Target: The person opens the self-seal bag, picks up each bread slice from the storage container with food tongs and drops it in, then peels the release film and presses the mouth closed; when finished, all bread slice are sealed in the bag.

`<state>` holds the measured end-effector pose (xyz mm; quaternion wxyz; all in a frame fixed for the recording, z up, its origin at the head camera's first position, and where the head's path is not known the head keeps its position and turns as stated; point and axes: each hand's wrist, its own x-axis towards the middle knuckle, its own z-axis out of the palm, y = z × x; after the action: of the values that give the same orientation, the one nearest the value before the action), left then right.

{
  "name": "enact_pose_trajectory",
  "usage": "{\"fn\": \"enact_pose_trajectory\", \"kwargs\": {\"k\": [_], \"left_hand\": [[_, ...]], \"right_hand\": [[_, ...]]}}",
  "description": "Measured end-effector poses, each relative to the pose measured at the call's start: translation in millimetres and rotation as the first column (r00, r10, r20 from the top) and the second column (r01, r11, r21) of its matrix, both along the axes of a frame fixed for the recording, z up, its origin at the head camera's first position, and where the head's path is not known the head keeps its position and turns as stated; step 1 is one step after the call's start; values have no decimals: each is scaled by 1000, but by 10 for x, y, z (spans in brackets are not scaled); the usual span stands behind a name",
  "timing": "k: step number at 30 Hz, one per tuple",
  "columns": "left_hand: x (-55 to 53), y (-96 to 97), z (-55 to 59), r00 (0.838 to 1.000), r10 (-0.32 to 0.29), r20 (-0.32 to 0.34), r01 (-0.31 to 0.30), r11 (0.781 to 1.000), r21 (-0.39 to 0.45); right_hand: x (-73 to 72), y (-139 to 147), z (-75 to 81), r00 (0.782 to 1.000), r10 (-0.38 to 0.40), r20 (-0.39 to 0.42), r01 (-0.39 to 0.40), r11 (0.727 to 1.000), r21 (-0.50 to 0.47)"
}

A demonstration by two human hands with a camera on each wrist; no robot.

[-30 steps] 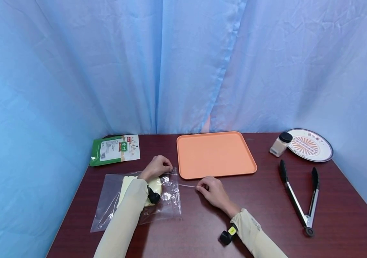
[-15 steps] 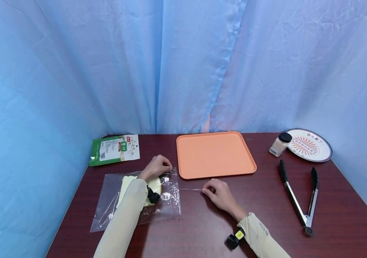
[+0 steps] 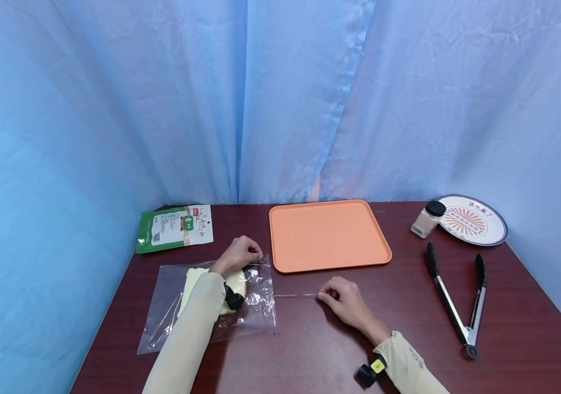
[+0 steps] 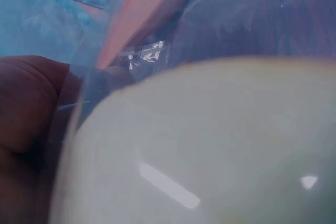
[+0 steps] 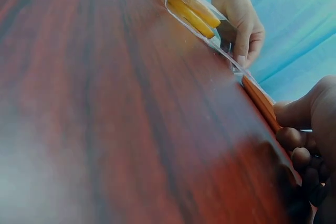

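A clear plastic bag [image 3: 255, 323] lies flat at the left of the table, with pale bread slices [image 3: 192, 282] inside; their yellow-brown crusts show in the right wrist view. My left hand [image 3: 236, 255] reaches across the bag and pinches its far right corner. Between thumb and finger, my right hand [image 3: 346, 301] pinches the end of a thin clear strip [image 3: 295, 295] that stretches taut from the bag's right edge. The left wrist view is filled by a bread slice [image 4: 199, 140] behind shiny plastic. My left forearm hides part of the bag.
An orange tray [image 3: 329, 235] lies just beyond the hands. At the back left is a green and white packet [image 3: 175, 228]. To the right are a black-lidded jar [image 3: 427, 221], a patterned plate [image 3: 494, 230] and spread tongs [image 3: 450, 306]. Blue curtains [image 3: 280, 109] close off the back and sides.
My right hand has moved right and slightly toward me, and the strip between it and the bag has grown longer. The left hand and the bag stay in place.
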<state>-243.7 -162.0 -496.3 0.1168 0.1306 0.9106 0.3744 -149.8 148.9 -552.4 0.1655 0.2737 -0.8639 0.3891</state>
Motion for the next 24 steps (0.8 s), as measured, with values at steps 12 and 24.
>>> {"fn": "enact_pose_trajectory", "kwargs": {"k": [12,24], "left_hand": [[-5,-3,-8,1000,3,0,-3,1000,-8],[-15,3,-12,1000,10,14,-10,1000,-8]], "right_hand": [[95,157,23,1000,-21,10,21,1000,4],[133,377,1,999,-48,-10,48,999,-2]]}}
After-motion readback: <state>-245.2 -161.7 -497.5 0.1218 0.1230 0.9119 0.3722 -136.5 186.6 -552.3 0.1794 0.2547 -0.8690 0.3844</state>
